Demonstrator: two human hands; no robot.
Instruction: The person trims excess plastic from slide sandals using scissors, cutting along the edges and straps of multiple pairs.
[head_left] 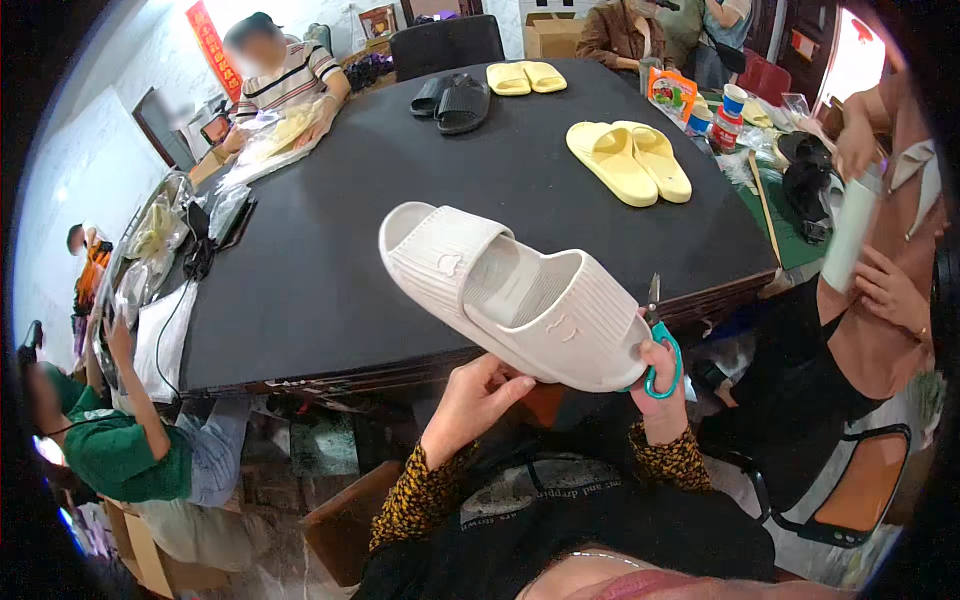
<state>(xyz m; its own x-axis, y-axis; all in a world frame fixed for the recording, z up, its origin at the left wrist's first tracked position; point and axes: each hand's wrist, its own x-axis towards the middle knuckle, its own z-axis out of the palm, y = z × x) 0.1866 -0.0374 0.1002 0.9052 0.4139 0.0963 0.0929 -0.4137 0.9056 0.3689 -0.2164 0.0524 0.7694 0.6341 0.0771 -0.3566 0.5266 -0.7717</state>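
Observation:
A pair of off-white ribbed slide slippers (430, 262), fitted together heel to toe with a small raised outline on each strap, is held up over the table's near edge. My left hand (475, 405) supports the near side from below, thumb along the sole's edge and fingers partly hidden underneath. At the right end my right hand (661, 390) grips the slippers and also has scissors (667, 358) with teal handles looped on its fingers. The scissors' blades point up, away from me.
A dark table (300, 290) bears yellow slides (610, 160), black slides (462, 105) and another yellow pair (527, 78). Bagged items and a cable lie along its left side. At right, a co-worker holds a pale slipper (853, 228) beside a cluttered green mat. Others sit left.

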